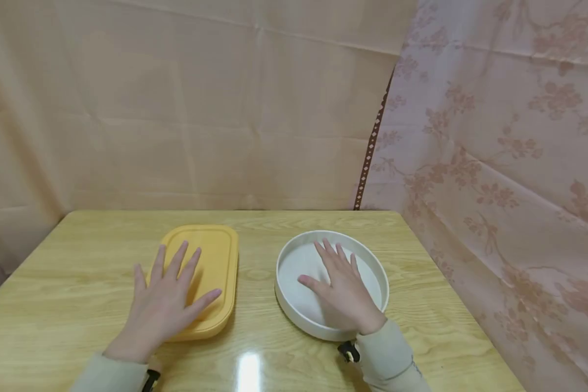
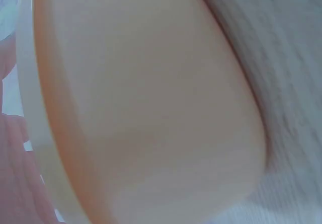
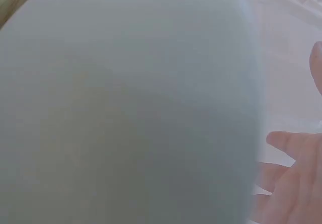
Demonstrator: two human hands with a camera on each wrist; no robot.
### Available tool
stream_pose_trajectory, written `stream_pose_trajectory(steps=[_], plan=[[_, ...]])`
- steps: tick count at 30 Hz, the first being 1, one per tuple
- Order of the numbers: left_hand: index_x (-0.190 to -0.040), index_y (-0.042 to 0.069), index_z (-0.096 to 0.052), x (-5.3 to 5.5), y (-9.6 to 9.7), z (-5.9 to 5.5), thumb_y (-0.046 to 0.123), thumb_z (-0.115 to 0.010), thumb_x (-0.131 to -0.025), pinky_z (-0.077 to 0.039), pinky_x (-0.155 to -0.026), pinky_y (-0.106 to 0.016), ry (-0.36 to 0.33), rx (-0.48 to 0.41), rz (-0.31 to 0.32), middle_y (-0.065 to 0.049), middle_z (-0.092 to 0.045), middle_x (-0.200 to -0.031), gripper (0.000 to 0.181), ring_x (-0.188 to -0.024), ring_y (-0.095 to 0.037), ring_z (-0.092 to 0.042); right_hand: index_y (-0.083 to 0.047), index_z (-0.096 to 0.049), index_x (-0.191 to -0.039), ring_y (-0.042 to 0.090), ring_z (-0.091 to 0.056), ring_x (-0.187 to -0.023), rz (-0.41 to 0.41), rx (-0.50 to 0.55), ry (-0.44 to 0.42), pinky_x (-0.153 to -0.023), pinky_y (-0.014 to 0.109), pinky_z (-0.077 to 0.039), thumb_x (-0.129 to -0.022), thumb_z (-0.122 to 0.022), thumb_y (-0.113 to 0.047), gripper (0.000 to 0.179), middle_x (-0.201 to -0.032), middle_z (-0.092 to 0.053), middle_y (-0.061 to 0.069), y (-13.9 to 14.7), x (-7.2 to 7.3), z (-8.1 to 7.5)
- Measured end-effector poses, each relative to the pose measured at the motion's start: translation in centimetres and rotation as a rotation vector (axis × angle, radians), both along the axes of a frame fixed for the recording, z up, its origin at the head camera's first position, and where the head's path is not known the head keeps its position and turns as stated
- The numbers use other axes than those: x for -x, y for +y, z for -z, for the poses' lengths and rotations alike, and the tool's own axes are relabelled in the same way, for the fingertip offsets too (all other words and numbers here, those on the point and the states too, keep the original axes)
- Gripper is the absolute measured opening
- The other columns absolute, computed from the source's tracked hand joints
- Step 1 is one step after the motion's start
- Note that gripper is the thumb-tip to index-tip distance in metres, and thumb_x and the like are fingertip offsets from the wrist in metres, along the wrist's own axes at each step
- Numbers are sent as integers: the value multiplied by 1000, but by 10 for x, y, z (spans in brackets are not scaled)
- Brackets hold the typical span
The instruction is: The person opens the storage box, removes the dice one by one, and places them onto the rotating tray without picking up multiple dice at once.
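Left hand (image 1: 160, 306) hovers over yellow box (image 1: 213, 265), right hand (image 1: 344, 289) over white dish (image 1: 300, 262).

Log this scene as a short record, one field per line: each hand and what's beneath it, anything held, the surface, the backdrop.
Left hand: fingers spread, over yellow container
Right hand: fingers spread, over white round dish
Held: nothing
Surface: wood-grain table
Backdrop: beige cloth; pink floral cloth at right
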State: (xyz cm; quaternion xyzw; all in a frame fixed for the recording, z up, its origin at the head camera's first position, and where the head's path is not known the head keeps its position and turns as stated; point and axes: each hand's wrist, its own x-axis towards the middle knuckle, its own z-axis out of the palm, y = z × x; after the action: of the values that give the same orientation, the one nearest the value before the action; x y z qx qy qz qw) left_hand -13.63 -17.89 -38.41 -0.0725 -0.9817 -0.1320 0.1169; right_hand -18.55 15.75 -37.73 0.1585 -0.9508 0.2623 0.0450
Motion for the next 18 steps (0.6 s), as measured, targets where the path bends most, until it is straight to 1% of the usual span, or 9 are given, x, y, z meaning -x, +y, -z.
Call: stream_pose_trajectory(steps=[4,10,14,18], plan=[[-156,14,-29,-7,-1,5,73,-49,-90,-1,-109,-79,33,-4,23,-14,-20,-164,91,-150,-47,-7,-19,-25,-158,30,-6,-154,-54,71,-28,-123,55,4,-91,-58,-62,86,-165,-19,4,-6,-5,-6],[-154,12,-33,-13,-3,10,69,-53,-90,-1,-113,-75,85,1,48,-15,-28,-161,88,-149,-46,-15,-17,-27,-157,26,-9,-154,-132,119,-44,-124,53,3,-92,-62,-54,82,-164,-23,5,-24,-14,-20],[-154,13,-33,-16,-2,12,69,-53,-90,1,-115,-72,106,11,61,-14,-30,-161,88,-150,-43,-13,-18,-27,-157,23,-9,-154,-175,152,-69,-125,50,2,-94,-62,-51,79,-164,-22,1,-35,-18,-25],[-153,14,-35,-19,-2,12,68,-55,-89,1,-117,-70,141,47,75,-13,-33,-159,87,-152,-40,-12,-18,-25,-158,19,-8,-154,-235,220,-115,-125,48,0,-96,-59,-50,78,-164,-20,-3,-45,-19,-24]])
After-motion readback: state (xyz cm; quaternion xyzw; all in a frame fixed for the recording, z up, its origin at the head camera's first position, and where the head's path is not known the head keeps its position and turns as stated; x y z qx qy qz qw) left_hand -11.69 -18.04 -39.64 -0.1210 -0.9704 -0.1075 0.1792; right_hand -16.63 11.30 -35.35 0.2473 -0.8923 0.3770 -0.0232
